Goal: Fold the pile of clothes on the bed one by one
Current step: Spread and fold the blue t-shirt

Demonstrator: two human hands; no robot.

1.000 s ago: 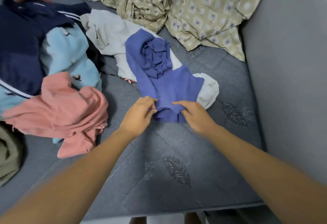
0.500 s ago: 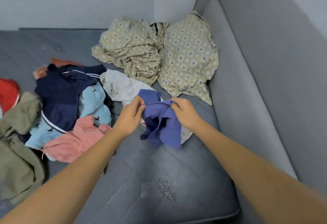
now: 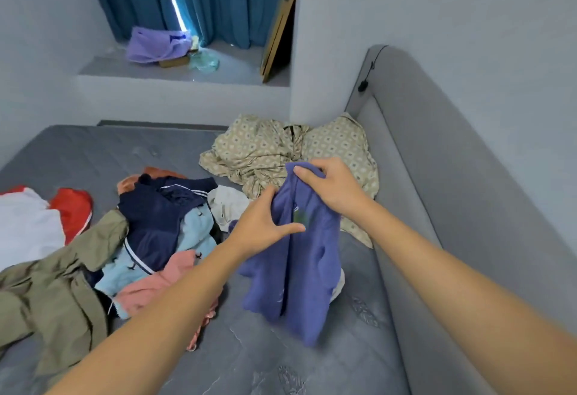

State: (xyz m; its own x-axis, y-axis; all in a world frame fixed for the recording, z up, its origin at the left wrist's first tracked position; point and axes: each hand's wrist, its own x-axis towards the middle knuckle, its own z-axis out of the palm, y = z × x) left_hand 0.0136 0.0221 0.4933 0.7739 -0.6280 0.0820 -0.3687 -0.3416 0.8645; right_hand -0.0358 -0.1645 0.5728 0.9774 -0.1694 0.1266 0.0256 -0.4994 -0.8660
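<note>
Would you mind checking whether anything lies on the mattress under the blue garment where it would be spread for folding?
Mostly bare mattress below the blue garment; a white garment peeks out behind its right edge.

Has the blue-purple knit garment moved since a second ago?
Yes. The blue-purple knit garment has been lifted off the grey mattress; it hangs from both hands, where earlier it lay flat.

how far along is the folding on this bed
Barely started: no folded stack shows anywhere on the bed. In hand: the right hand grips the blue top at its upper edge, the left hand holds it lower down, and it hangs unfolded above the bed. Left: the pile of navy, light blue, pink and olive clothes, plus the white and red ones at far left.
</note>
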